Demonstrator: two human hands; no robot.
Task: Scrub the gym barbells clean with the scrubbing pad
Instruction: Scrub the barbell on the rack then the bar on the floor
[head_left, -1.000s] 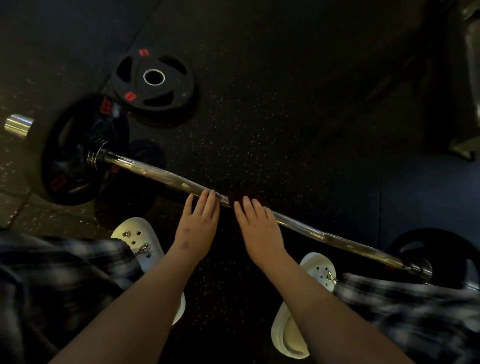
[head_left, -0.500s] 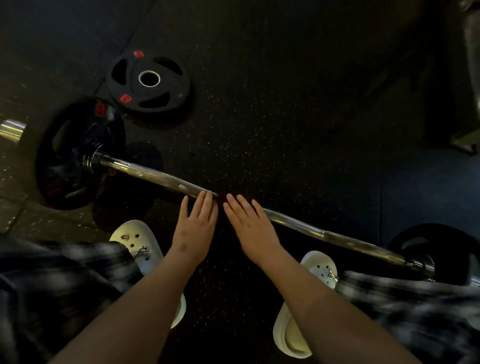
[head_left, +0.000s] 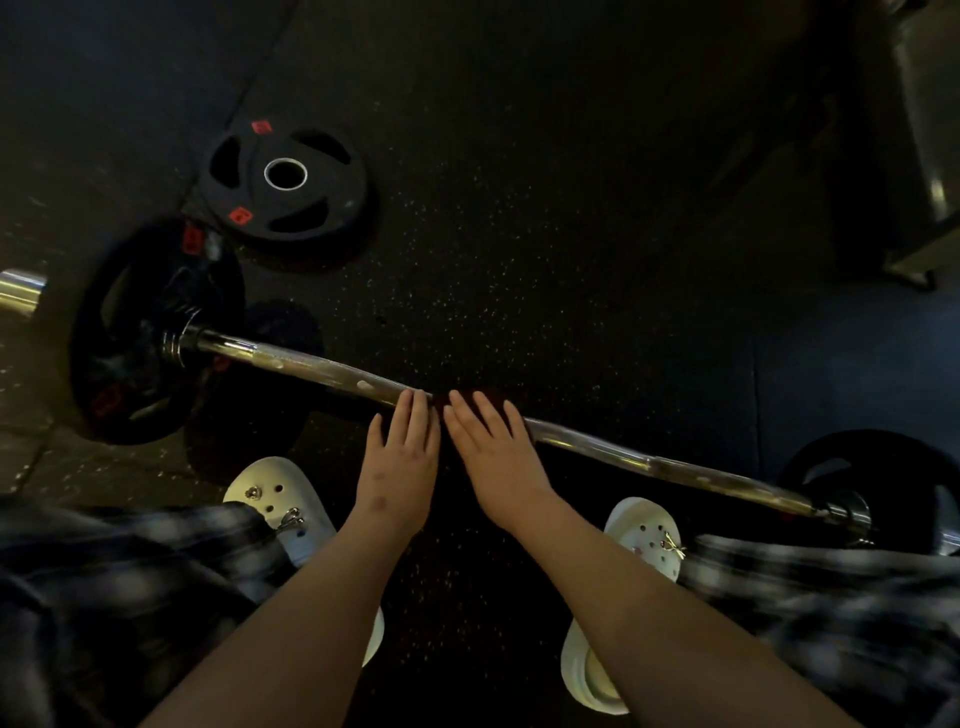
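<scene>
Lighting: dim overall. The rubber floor is near black, its pale flecks barely showing.
Highlights: dull glints along the barbell shaft; the white clogs and forearms are brightest.
Shadows: soft, beneath the mounted plate.
Blur: plaid fabric in the lower corners smears.
Distortion: wide-angle stretch toward the edges — the upper corners are darkest.

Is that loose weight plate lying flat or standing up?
Flat: the loose weight plate lies face-up on the floor, centre hole showing.

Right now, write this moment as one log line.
left hand: flat, fingers on barbell shaft | right hand: same | loose weight plate: flat on floor
</scene>
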